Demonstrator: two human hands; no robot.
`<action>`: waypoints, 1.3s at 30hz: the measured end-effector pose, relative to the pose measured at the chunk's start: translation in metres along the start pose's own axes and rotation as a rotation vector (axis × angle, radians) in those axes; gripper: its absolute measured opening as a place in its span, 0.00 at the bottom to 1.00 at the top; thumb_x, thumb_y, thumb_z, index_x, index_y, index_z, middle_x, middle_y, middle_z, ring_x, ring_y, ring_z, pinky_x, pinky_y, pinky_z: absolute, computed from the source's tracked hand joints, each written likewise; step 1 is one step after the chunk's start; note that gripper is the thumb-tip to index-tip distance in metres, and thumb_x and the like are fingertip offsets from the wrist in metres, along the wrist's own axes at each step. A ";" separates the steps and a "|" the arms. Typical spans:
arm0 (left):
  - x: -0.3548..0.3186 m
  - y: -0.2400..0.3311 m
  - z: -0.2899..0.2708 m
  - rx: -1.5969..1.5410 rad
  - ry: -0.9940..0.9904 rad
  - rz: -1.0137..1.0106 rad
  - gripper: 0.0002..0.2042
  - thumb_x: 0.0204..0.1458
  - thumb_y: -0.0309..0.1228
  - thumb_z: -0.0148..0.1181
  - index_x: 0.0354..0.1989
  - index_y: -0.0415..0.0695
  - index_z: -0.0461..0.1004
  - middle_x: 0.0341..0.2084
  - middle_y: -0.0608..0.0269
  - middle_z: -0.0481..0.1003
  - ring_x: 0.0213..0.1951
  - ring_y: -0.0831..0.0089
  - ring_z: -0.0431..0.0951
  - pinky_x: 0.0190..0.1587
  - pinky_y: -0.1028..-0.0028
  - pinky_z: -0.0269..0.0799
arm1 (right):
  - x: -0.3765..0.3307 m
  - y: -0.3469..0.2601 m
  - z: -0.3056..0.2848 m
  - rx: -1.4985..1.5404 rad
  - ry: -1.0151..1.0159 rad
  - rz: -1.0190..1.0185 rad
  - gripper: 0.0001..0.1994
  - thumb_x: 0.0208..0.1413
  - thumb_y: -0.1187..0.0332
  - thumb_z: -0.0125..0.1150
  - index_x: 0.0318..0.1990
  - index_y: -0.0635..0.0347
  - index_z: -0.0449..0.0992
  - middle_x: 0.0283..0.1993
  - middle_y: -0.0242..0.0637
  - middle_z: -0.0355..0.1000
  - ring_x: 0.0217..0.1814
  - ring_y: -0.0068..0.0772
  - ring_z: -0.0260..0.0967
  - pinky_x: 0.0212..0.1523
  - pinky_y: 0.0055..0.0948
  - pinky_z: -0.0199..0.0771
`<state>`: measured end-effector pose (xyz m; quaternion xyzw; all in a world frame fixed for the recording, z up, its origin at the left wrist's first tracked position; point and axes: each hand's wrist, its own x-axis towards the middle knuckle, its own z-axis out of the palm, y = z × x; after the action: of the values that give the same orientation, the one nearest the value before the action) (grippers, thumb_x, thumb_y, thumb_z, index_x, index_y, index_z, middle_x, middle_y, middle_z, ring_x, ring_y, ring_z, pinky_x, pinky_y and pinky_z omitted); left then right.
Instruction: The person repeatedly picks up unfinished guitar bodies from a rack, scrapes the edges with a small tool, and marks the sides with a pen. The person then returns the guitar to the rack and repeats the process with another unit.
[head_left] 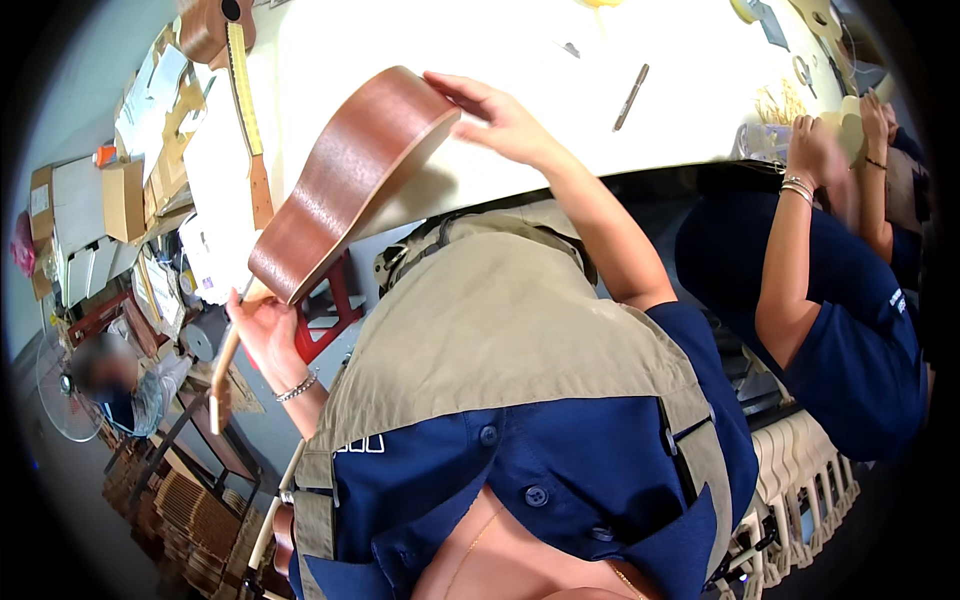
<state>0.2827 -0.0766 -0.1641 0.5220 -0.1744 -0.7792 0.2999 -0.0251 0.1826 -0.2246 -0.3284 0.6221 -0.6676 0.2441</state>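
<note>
A brown wooden ukulele (340,170) is tilted on its side, its curved side wall facing up. Its body overlaps the front left part of the white worktable (520,190). My left hand (268,335) is closed round the neck, close to where it joins the body; the neck runs down to the left past my wrist. At the other end, my right hand (505,125) grips the rounded bottom of the body, fingers on the far side and thumb nearer. The face and back of the ukulele are mostly out of sight.
Another ukulele (240,80) lies on the left of the table. A pen (630,97) rests farther right. Beside me on the right, a co-worker's hands (818,155) are at the table edge. A red stool (330,310) stands below; cardboard boxes (123,202) fill the left.
</note>
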 end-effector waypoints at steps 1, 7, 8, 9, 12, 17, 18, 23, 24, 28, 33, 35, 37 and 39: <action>0.005 -0.008 -0.006 -0.033 0.013 -0.047 0.16 0.48 0.39 0.55 0.39 0.40 0.69 0.36 0.59 0.74 0.38 0.67 0.74 0.45 0.68 0.69 | 0.000 0.004 -0.015 -0.002 0.020 -0.004 0.27 0.48 0.63 0.62 0.57 0.59 0.63 0.55 0.40 0.66 0.56 0.33 0.63 0.57 0.30 0.59; 0.062 -0.092 0.005 -0.546 -0.261 -0.347 0.18 0.50 0.32 0.52 0.48 0.35 0.65 0.47 0.51 0.69 0.51 0.60 0.68 0.52 0.68 0.66 | -0.044 0.036 -0.139 -1.269 0.742 0.509 0.19 0.54 0.63 0.49 0.52 0.60 0.65 0.45 0.49 0.68 0.47 0.48 0.66 0.44 0.43 0.67; 0.054 -0.108 0.030 -0.598 -0.267 -0.389 0.17 0.51 0.30 0.52 0.47 0.33 0.65 0.46 0.50 0.70 0.51 0.60 0.68 0.53 0.67 0.66 | -0.049 0.030 -0.143 -1.305 0.727 0.744 0.21 0.53 0.63 0.49 0.55 0.59 0.63 0.46 0.49 0.67 0.48 0.49 0.65 0.43 0.45 0.67; 0.058 -0.123 0.046 -0.609 -0.246 -0.408 0.17 0.50 0.30 0.52 0.46 0.32 0.65 0.45 0.50 0.71 0.50 0.60 0.69 0.52 0.68 0.67 | -0.059 0.043 -0.154 -1.350 0.720 0.799 0.23 0.53 0.63 0.49 0.57 0.57 0.60 0.46 0.50 0.67 0.47 0.50 0.66 0.42 0.45 0.68; 0.073 -0.155 0.074 -0.760 -0.313 -0.538 0.22 0.48 0.28 0.53 0.50 0.26 0.61 0.50 0.45 0.66 0.56 0.57 0.63 0.61 0.66 0.57 | -0.063 0.048 -0.160 -1.313 0.596 0.865 0.26 0.52 0.64 0.48 0.60 0.54 0.54 0.45 0.49 0.67 0.42 0.49 0.68 0.40 0.44 0.69; 0.078 -0.189 0.103 -0.722 -0.211 -0.460 0.20 0.50 0.32 0.51 0.47 0.27 0.64 0.47 0.46 0.68 0.52 0.55 0.67 0.58 0.66 0.62 | -0.071 0.052 -0.170 -0.872 0.645 0.412 0.17 0.52 0.67 0.43 0.49 0.58 0.69 0.31 0.43 0.71 0.31 0.40 0.70 0.33 0.35 0.71; 0.077 -0.195 0.103 -0.742 -0.212 -0.428 0.20 0.51 0.32 0.51 0.47 0.27 0.64 0.47 0.46 0.68 0.52 0.55 0.67 0.58 0.65 0.62 | -0.063 0.036 -0.160 -0.433 0.647 0.540 0.15 0.53 0.69 0.41 0.41 0.61 0.74 0.28 0.40 0.72 0.27 0.30 0.69 0.33 0.26 0.71; 0.064 -0.201 0.099 -0.759 -0.358 -0.375 0.20 0.54 0.35 0.51 0.48 0.30 0.64 0.49 0.46 0.67 0.51 0.57 0.68 0.56 0.64 0.65 | -0.040 -0.004 -0.092 0.163 0.452 0.233 0.11 0.50 0.82 0.49 0.42 0.65 0.64 0.35 0.47 0.74 0.40 0.34 0.74 0.34 0.20 0.72; 0.053 -0.198 0.100 -0.633 -0.331 -0.402 0.21 0.54 0.35 0.52 0.49 0.30 0.63 0.49 0.48 0.67 0.51 0.59 0.68 0.56 0.65 0.65 | -0.035 -0.017 -0.077 0.216 0.450 0.282 0.12 0.46 0.86 0.52 0.36 0.63 0.61 0.34 0.48 0.74 0.39 0.32 0.74 0.34 0.20 0.72; -0.027 -0.176 0.112 0.454 -0.534 0.049 0.23 0.51 0.35 0.56 0.51 0.34 0.61 0.49 0.50 0.65 0.49 0.60 0.69 0.53 0.66 0.66 | -0.032 -0.049 -0.039 0.335 0.097 0.361 0.12 0.58 0.58 0.41 0.38 0.58 0.62 0.28 0.45 0.72 0.24 0.27 0.69 0.24 0.19 0.66; -0.054 -0.137 0.146 1.541 -0.864 1.380 0.16 0.46 0.32 0.59 0.41 0.38 0.66 0.35 0.55 0.69 0.35 0.59 0.72 0.39 0.67 0.66 | -0.027 -0.085 0.006 0.420 -0.201 0.546 0.16 0.59 0.56 0.38 0.36 0.60 0.67 0.23 0.37 0.68 0.21 0.20 0.61 0.22 0.17 0.59; -0.048 -0.128 0.144 1.540 -1.040 1.258 0.12 0.44 0.31 0.60 0.34 0.39 0.67 0.27 0.57 0.69 0.29 0.59 0.70 0.32 0.67 0.64 | -0.022 -0.094 0.019 0.376 -0.204 0.512 0.11 0.58 0.63 0.44 0.31 0.61 0.67 0.22 0.32 0.65 0.20 0.16 0.59 0.20 0.15 0.55; -0.043 -0.123 0.145 1.473 -1.109 1.296 0.12 0.46 0.37 0.57 0.26 0.40 0.65 0.20 0.60 0.66 0.25 0.60 0.68 0.29 0.67 0.62 | -0.020 -0.102 0.027 0.380 -0.141 0.557 0.10 0.58 0.65 0.45 0.28 0.61 0.67 0.20 0.28 0.63 0.19 0.15 0.57 0.20 0.14 0.54; -0.045 -0.113 0.148 1.451 -1.189 1.269 0.14 0.47 0.40 0.55 0.26 0.40 0.65 0.20 0.59 0.66 0.25 0.60 0.68 0.29 0.67 0.62 | -0.018 -0.108 0.031 0.379 -0.184 0.546 0.07 0.58 0.67 0.45 0.31 0.60 0.66 0.21 0.27 0.61 0.21 0.14 0.56 0.22 0.15 0.53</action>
<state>0.1271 0.0320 -0.1400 -0.0634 -0.9335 -0.3253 0.1367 0.0186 0.1870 -0.1202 -0.1575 0.5274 -0.6489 0.5254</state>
